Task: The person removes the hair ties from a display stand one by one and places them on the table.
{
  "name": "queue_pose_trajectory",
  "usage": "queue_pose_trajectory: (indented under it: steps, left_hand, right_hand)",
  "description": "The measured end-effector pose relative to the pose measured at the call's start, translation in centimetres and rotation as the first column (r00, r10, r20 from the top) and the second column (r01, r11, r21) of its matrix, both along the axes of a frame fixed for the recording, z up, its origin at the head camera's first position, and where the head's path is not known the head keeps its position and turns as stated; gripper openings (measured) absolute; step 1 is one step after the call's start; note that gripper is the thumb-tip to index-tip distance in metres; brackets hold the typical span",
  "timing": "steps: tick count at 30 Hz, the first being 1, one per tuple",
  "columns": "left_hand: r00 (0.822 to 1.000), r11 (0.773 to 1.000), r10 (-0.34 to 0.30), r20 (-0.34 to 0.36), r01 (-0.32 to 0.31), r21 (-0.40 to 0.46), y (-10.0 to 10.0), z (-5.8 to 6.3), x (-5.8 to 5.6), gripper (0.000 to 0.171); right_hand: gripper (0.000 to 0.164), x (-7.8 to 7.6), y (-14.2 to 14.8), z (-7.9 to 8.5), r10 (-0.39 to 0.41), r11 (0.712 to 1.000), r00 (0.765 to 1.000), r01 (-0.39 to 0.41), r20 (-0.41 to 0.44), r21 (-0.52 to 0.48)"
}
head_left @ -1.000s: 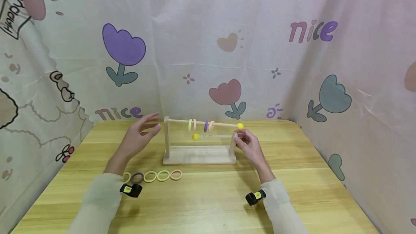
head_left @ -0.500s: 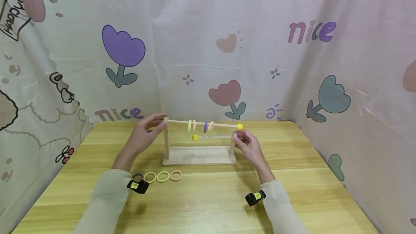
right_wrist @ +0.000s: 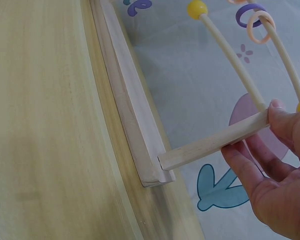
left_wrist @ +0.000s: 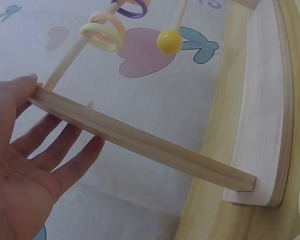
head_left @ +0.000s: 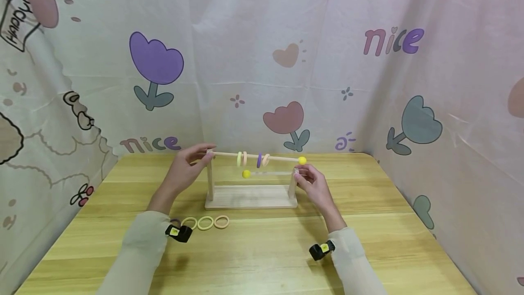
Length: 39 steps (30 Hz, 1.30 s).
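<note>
A wooden ring stand [head_left: 251, 197] has a tall left post [left_wrist: 145, 137] and a shorter right post [right_wrist: 215, 141]. My left hand [head_left: 182, 172] grips the tall post's top, thumb on one side and fingers on the other. With my right hand [head_left: 318, 190] I pinch the top of the short post. From the tall post an upper rod [head_left: 282, 158] runs right to a yellow ball [head_left: 302, 160]. Green, purple [head_left: 259, 160] and peach rings hang on it. A lower rod [right_wrist: 235, 62] reaches left from the short post, ending in another yellow ball [head_left: 246, 174].
Several loose rings lie in a row on the wooden table [head_left: 262, 258], in front of the stand's left end. A peach ring [head_left: 222, 228] is rightmost; my left sleeve and wrist camera [head_left: 179, 233] partly cover the left ones. A printed curtain [head_left: 229, 49] hangs behind.
My left hand has moved right, from beside the tall post onto its top, and now grips it. My right hand stays on the short post; the rings look unmoved.
</note>
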<state>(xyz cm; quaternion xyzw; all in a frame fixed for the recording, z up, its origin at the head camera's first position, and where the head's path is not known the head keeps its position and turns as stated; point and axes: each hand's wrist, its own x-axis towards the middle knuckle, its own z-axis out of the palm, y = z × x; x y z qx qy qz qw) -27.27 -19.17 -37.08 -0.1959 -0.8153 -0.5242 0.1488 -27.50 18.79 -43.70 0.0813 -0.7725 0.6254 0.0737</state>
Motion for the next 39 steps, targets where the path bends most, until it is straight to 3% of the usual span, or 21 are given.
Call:
queue_pose_trajectory:
  steps: [24, 33, 39]
  left_hand:
    - [0.996, 0.999, 0.054, 0.063, -0.054, -0.009, 0.2, -0.4, 0.3, 0.038]
    - [0.995, 0.998, 0.062, 0.073, -0.059, -0.036, 0.3, 0.1, 0.4, 0.040]
    - [0.995, 0.998, 0.057, 0.078, -0.055, -0.036, 0.1, 0.1, 0.5, 0.041]
  right_hand:
    - [0.031, 0.1, -0.1, 0.2, 0.004, 1.000, 1.000, -0.004, 0.018, 0.004]
    - [0.031, 0.2, 0.0, 0.4, 0.003, 1.000, 1.000, -0.003, 0.000, 0.020]
    - [0.041, 0.7, 0.3, 1.4, -0.016, 0.997, 1.000, 0.016, 0.000, 0.071]
